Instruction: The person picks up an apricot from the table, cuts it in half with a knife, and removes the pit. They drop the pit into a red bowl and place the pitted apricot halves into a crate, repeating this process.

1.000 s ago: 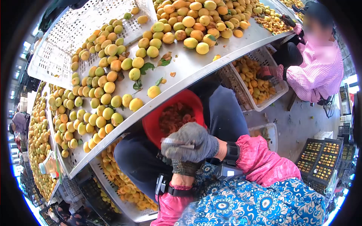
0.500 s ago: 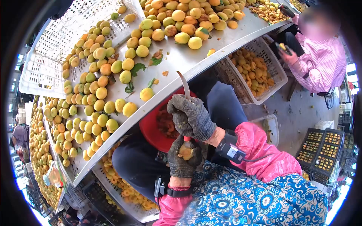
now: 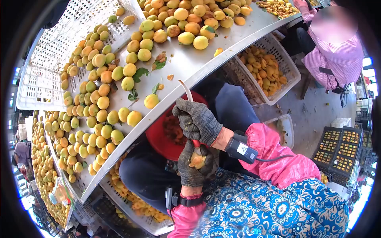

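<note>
My left hand [image 3: 191, 164], in a dark grey knitted glove, is closed around a peeled-looking fruit [image 3: 197, 160] over my lap. Just above it, my right hand [image 3: 199, 122], gloved the same way, grips a knife [image 3: 186, 91] whose curved blade points up and to the left. A bit of red shows between the two hands, close to the fruit. Under and behind the hands stands a red basin [image 3: 156, 137] with scraps in it. Yellow-green fruits [image 3: 104, 102] lie spread over the metal table [image 3: 174, 85] in front of me.
White crates of cut fruit stand under the table, one at the right [image 3: 283, 89] and one at the lower left [image 3: 137, 220]. A person in a pink checked top [image 3: 335, 59] sits at the upper right. Black trays [image 3: 337, 150] are stacked at the far right.
The view has shifted slightly. My hands stay together on the fruit and knife, with the fruit turned a little. The other person's arm has moved up toward the table.
</note>
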The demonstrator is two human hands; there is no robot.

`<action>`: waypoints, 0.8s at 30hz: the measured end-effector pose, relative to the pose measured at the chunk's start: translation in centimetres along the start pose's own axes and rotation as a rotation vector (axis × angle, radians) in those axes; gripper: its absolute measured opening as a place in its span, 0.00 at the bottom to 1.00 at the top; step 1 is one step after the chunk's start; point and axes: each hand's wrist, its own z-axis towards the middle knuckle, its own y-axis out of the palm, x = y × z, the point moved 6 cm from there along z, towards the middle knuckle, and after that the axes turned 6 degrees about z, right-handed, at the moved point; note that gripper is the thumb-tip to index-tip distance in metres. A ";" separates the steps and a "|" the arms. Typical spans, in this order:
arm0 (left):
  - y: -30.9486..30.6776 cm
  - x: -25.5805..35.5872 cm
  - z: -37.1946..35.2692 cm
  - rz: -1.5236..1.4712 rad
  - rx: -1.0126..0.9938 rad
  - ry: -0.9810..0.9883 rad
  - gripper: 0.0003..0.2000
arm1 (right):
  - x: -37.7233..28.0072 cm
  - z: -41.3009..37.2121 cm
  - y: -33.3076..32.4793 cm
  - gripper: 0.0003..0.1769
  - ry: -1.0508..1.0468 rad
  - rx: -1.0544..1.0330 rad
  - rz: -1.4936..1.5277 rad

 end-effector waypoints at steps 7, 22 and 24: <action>-2.6 0.3 0.5 0.459 0.052 0.176 0.15 | 0.5 1.0 -0.1 0.16 0.047 -0.028 0.017; 0.2 -0.6 -1.1 -0.059 0.032 0.221 0.23 | -0.8 -3.7 2.5 0.13 -0.226 -0.100 -0.104; -0.2 -0.8 -1.3 0.009 0.180 0.243 0.23 | -0.4 -3.9 1.7 0.12 -0.210 -0.046 -0.132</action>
